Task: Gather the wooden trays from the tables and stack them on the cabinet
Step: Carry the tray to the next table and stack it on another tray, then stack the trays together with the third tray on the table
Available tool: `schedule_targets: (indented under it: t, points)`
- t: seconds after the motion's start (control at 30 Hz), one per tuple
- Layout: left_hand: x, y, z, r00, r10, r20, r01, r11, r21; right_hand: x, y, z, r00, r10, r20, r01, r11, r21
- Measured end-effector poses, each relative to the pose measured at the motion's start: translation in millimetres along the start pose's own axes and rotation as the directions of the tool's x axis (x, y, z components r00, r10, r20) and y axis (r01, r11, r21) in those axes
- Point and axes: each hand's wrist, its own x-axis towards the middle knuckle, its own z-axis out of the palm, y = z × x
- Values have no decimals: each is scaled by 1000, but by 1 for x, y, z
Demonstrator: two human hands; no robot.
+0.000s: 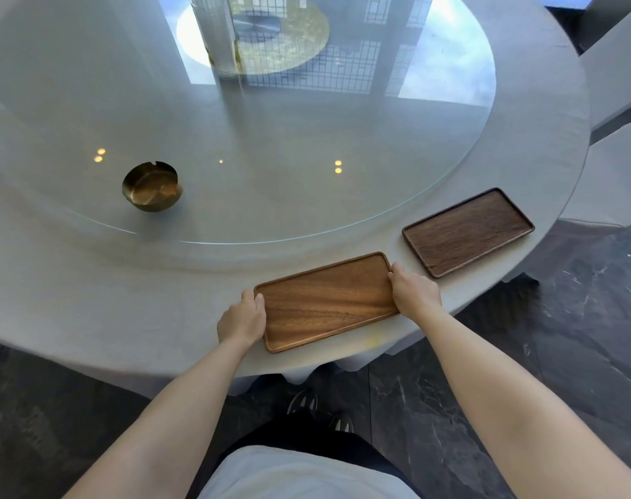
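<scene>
A light-brown wooden tray [326, 300] lies flat near the front edge of a round table [90, 300] covered in grey cloth. My left hand [242, 318] grips the tray's left short edge, thumb over the rim. My right hand [414, 291] grips its right short edge. A darker wooden tray [468, 232] lies flat to the right, close to the table's edge, a small gap away from the first. No cabinet is in view.
A round glass turntable [270, 156] covers the table's middle, with a brass ashtray [152, 187] on its left part. Chairs in grey covers [616, 73] stand at the right. The dark stone floor [558, 354] surrounds the table, my shoes showing below.
</scene>
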Motion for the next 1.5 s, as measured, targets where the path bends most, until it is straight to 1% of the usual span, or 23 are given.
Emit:
schedule_targets:
  t: [0.1, 0.17, 0.27, 0.37, 0.5, 0.57, 0.67, 0.77, 0.87, 1.03, 1.13, 1.27, 1.37, 1.5]
  points:
    - [5, 4, -12, 994, -7, -112, 5, 1000, -23, 1, 0, -5, 1000, 10, -14, -10, 1000, 2]
    - [9, 12, -21, 984, 14, -176, -19, 999, -27, 1, -1, -10, 1000, 4, -13, -4, 1000, -6]
    - [15, 35, -29, 973, 68, -220, -80, 996, -45, 3, 2, -19, 999, 24, -37, -21, 998, 66]
    - [15, 69, -28, 968, 148, -202, -155, 988, -18, 9, 16, -30, 996, 14, -88, -5, 995, 97]
    - [7, 124, -11, 952, 266, -153, -263, 964, 42, 23, 52, -46, 989, 63, -135, -42, 987, 155]
    - [0, 153, 2, 943, 296, -153, -292, 955, 52, 32, 77, -54, 985, 86, -151, -59, 982, 177]
    - [-8, 199, 25, 941, 298, -158, -296, 954, 40, 49, 122, -68, 980, 101, -169, -66, 978, 197]
    - [-15, 238, 50, 953, 262, -153, -254, 965, 68, 67, 168, -79, 981, 97, -169, -59, 974, 217]
    - [-22, 269, 72, 969, 203, -143, -191, 977, 95, 81, 208, -83, 987, 75, -140, -41, 972, 234]
    - [-24, 304, 99, 994, 19, -109, -6, 993, 121, 101, 252, -84, 994, 33, -104, -9, 975, 221]
    - [-26, 313, 110, 995, -80, -58, 87, 987, 132, 110, 264, -81, 996, 34, -79, -16, 978, 210]
    - [-21, 319, 115, 979, -205, 8, 204, 975, 91, 121, 273, -77, 999, 19, -33, -11, 971, 237]
    - [-14, 318, 117, 972, -234, 23, 231, 970, 79, 125, 275, -74, 1000, 8, -24, -1, 966, 257]
    - [-12, 319, 119, 971, -239, -14, 239, 966, 97, 131, 277, -73, 999, 26, -24, -18, 953, 304]
